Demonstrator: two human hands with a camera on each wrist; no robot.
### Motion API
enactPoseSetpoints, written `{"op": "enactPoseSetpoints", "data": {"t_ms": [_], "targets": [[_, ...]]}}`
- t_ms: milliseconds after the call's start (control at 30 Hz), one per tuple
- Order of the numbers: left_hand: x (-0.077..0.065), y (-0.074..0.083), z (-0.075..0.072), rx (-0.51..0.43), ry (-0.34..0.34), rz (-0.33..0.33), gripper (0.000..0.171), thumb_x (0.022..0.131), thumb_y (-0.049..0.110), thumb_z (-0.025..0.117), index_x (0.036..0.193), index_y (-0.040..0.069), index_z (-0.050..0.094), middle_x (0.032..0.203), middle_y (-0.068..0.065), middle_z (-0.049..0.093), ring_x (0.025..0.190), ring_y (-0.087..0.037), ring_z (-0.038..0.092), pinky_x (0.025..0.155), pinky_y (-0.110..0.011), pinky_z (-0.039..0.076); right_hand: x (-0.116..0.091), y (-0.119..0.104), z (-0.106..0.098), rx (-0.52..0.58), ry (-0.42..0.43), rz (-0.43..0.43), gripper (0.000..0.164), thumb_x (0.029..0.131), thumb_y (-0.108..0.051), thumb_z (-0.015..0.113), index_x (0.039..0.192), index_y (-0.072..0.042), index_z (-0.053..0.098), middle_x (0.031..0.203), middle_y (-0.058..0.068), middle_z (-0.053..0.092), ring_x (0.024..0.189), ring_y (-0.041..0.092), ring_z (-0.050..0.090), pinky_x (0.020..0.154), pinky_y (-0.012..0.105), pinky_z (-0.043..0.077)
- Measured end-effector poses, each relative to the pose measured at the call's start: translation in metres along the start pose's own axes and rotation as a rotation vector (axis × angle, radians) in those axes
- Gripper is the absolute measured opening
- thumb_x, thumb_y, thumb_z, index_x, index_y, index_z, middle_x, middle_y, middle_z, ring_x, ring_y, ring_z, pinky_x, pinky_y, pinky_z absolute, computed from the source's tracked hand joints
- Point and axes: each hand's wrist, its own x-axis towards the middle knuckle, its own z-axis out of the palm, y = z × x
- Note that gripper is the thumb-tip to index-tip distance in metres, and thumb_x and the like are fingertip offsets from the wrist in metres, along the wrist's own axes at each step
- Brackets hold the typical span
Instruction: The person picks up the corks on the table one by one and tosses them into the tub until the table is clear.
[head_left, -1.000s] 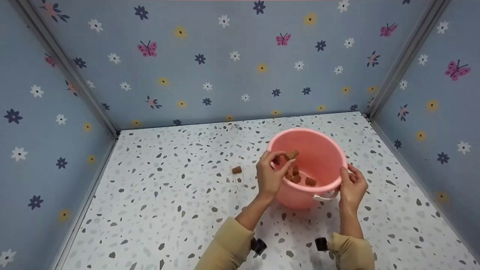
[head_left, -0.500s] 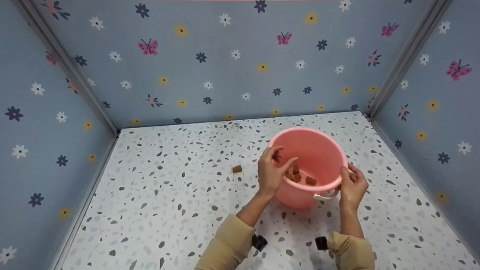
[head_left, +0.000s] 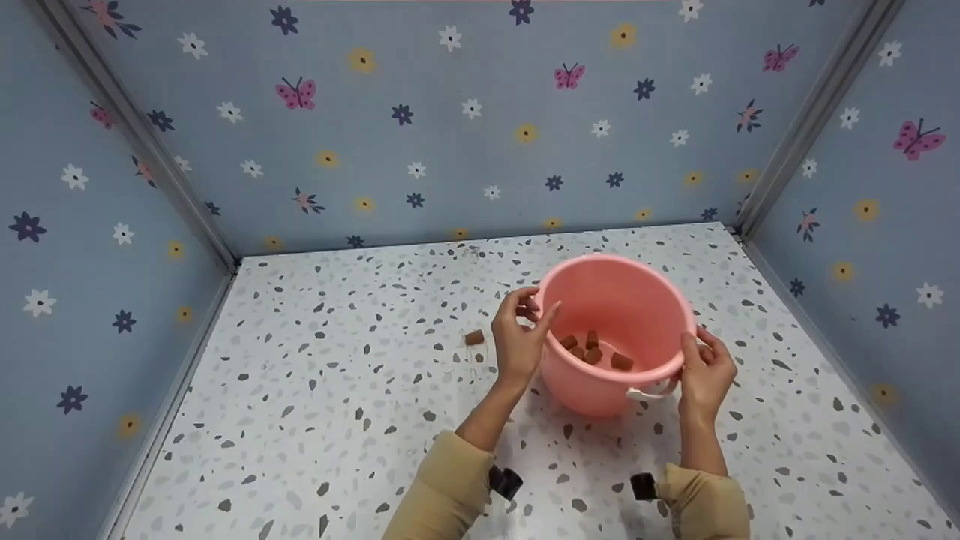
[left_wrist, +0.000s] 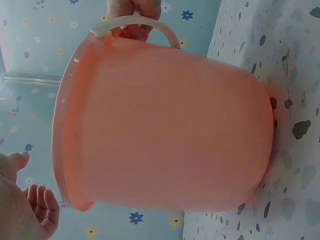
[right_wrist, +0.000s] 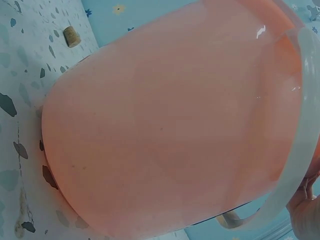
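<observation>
A pink bucket (head_left: pixel 615 296) with a white handle (head_left: pixel 652 391) stands at the right of the head view, its mouth tipped toward me. Several brown corks (head_left: pixel 592 355) lie on its bottom. My left hand (head_left: pixel 519 341) is at the bucket's left rim, thumb and fingers apart and holding nothing; the left wrist view shows this hand (left_wrist: pixel 27 205) beside the rim. My right hand (head_left: pixel 705 373) grips the rim on the opposite side, thumb over the edge. One more cork (head_left: pixel 474 337) lies on the tabletop left of my left hand, also a cork (right_wrist: pixel 71 37) in the right wrist view.
The white speckled tabletop (head_left: pixel 322 420) is enclosed by blue flowered panels at the back (head_left: pixel 465 150), left (head_left: pixel 90 277) and right (head_left: pixel 862 247). Thin lines mark the surface around the loose cork.
My left hand held a cork over the bucket, let it drop inside, then drew back left to outside the rim. My right hand stays on the rim.
</observation>
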Motion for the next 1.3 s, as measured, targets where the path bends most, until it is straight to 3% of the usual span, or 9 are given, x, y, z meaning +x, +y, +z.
{"op": "enactPoseSetpoints", "data": {"t_ms": [267, 367, 467, 700, 833, 1100, 1300], "targets": [[0.001, 0.01, -0.019, 0.014, 0.058, -0.027, 0.023, 0.075, 0.002, 0.068, 0.095, -0.006, 0.058, 0.075, -0.017, 0.053, 0.065, -0.028, 0.053, 0.053, -0.023, 0.042, -0.001, -0.001, 0.0, 0.014, -0.002, 0.003, 0.043, 0.07, -0.035, 0.073, 0.106, -0.012, 0.063, 0.076, 0.018, 0.058, 0.047, 0.018, 0.05, 0.035, 0.022, 0.039], [0.001, 0.005, -0.024, 0.025, 0.084, -0.046, 0.022, 0.075, 0.001, 0.068, 0.094, -0.006, 0.058, 0.075, -0.019, 0.054, 0.065, -0.028, 0.053, 0.054, -0.025, 0.042, 0.0, -0.001, 0.0, 0.013, 0.0, 0.007, 0.043, 0.071, -0.035, 0.073, 0.106, -0.012, 0.063, 0.076, 0.018, 0.058, 0.047, 0.018, 0.05, 0.035, 0.022, 0.039], [0.002, -0.007, -0.028, 0.034, 0.112, -0.058, 0.022, 0.075, 0.001, 0.069, 0.092, -0.007, 0.059, 0.074, -0.022, 0.054, 0.064, -0.03, 0.052, 0.054, -0.026, 0.041, 0.0, -0.002, -0.001, 0.011, 0.0, 0.011, 0.043, 0.071, -0.035, 0.073, 0.106, -0.013, 0.063, 0.077, 0.018, 0.058, 0.048, 0.018, 0.051, 0.036, 0.022, 0.039], [0.005, -0.064, -0.032, 0.121, 0.133, -0.033, 0.022, 0.074, 0.01, 0.072, 0.091, 0.0, 0.062, 0.072, -0.012, 0.054, 0.063, -0.021, 0.052, 0.056, -0.034, 0.045, 0.0, -0.004, -0.001, -0.004, 0.001, 0.031, 0.044, 0.07, -0.037, 0.072, 0.107, -0.014, 0.063, 0.078, 0.018, 0.058, 0.049, 0.019, 0.052, 0.037, 0.022, 0.04], [0.005, -0.076, -0.036, 0.157, 0.142, -0.066, 0.022, 0.072, 0.008, 0.073, 0.089, 0.0, 0.063, 0.072, -0.011, 0.053, 0.063, -0.021, 0.052, 0.058, -0.038, 0.045, 0.0, -0.004, 0.0, -0.012, 0.002, 0.021, 0.044, 0.071, -0.037, 0.072, 0.107, -0.014, 0.063, 0.078, 0.018, 0.058, 0.05, 0.019, 0.052, 0.037, 0.022, 0.04], [0.003, -0.099, -0.047, 0.27, 0.126, -0.107, 0.022, 0.069, 0.007, 0.075, 0.088, 0.0, 0.065, 0.07, -0.012, 0.052, 0.063, -0.024, 0.051, 0.059, -0.032, 0.044, 0.0, -0.003, -0.001, 0.017, 0.003, -0.018, 0.042, 0.071, -0.034, 0.073, 0.105, -0.012, 0.064, 0.074, 0.018, 0.057, 0.046, 0.016, 0.05, 0.036, 0.02, 0.039], [-0.001, -0.115, -0.054, 0.329, 0.096, -0.2, 0.025, 0.07, 0.01, 0.074, 0.092, 0.0, 0.067, 0.074, -0.016, 0.053, 0.065, -0.025, 0.051, 0.057, -0.027, 0.04, 0.0, -0.003, 0.0, 0.002, 0.002, -0.004, 0.043, 0.071, -0.036, 0.072, 0.106, -0.013, 0.064, 0.077, 0.018, 0.059, 0.049, 0.017, 0.052, 0.037, 0.02, 0.04]]}}
